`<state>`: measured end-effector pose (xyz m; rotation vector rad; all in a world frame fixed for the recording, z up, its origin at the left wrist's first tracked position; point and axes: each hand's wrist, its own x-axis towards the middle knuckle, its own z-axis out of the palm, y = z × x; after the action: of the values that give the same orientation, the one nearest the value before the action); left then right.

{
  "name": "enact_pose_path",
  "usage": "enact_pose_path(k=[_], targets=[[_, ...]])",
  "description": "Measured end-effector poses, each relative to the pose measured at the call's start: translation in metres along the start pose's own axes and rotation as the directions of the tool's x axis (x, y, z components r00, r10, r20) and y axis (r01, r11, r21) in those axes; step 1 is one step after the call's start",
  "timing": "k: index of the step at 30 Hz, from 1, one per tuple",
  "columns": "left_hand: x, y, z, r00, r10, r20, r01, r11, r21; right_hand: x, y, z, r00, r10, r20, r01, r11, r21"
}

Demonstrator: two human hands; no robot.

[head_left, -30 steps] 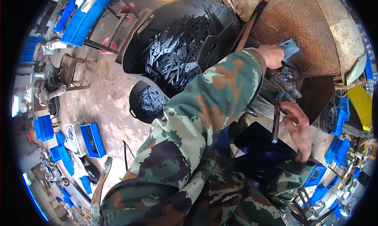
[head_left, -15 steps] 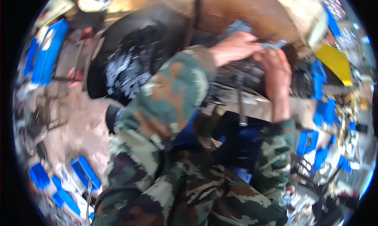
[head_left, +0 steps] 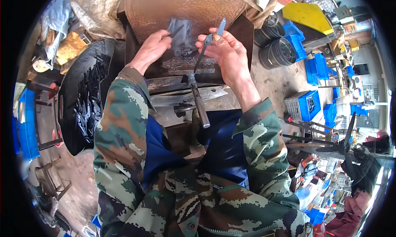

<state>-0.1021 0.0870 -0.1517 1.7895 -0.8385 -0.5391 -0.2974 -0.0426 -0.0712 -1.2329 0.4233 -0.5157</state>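
My left hand (head_left: pixel 153 49) is closed on a thin dark flat metal piece (head_left: pixel 177 30), whose narrow tip points up and right over the bench. In my raised right hand (head_left: pixel 227 51) is a metal tool part (head_left: pixel 208 40) with a toothed silver end pointing up and a dark curved arm hanging down. I cannot make out exactly what kind of part it is. Between my hands a grey worn patch (head_left: pixel 180 41) lies on the brown leather-like cover (head_left: pixel 165 8). A dark metal rod (head_left: pixel 199 103) juts toward me from the bench's near edge.
A black tub (head_left: pixel 108 59) of dark metal pieces stands at left. On the right are black buckets (head_left: pixel 274 55), a yellow panel (head_left: pixel 307 18), blue crates (head_left: pixel 315 72) and a fan (head_left: pixel 346 142). A blue apron (head_left: pixel 225 142) covers my lap.
My hands, close together at the right half a second ago, are now apart, the left one lower left of the right. The view has shifted and sharpened, bringing the bench nearer the middle.
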Motion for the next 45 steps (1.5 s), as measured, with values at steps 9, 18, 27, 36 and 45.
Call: enact_pose_path(k=[9, 18, 27, 36, 45], targets=[[-0.002, -0.017, 0.013, 0.955, 0.093, 0.283, -0.164, 0.958, 0.237, -0.011, -0.009, -0.009, 0.998, 0.052, 0.037, -0.054, 0.997, 0.049], [-0.01, 0.005, 0.001, 0.943, 0.13, 0.308, -0.252, 0.881, 0.401, -0.019, -0.006, -0.009, 0.992, 0.121, 0.038, -0.125, 0.985, 0.119], [-0.013, 0.021, 0.003, 0.98, 0.062, 0.191, -0.143, 0.884, 0.446, -0.043, 0.0, -0.025, 0.981, 0.195, 0.006, -0.191, 0.966, -0.175], [-0.023, -0.009, -0.034, 0.987, -0.134, -0.091, 0.16, 0.883, 0.442, -0.083, 0.032, -0.029, 0.722, -0.096, 0.685, 0.667, 0.36, -0.652], [-0.021, 0.0, -0.012, 0.984, 0.005, -0.178, 0.059, 0.934, 0.352, -0.084, 0.03, -0.03, 0.731, -0.044, 0.681, 0.65, 0.347, -0.676]])
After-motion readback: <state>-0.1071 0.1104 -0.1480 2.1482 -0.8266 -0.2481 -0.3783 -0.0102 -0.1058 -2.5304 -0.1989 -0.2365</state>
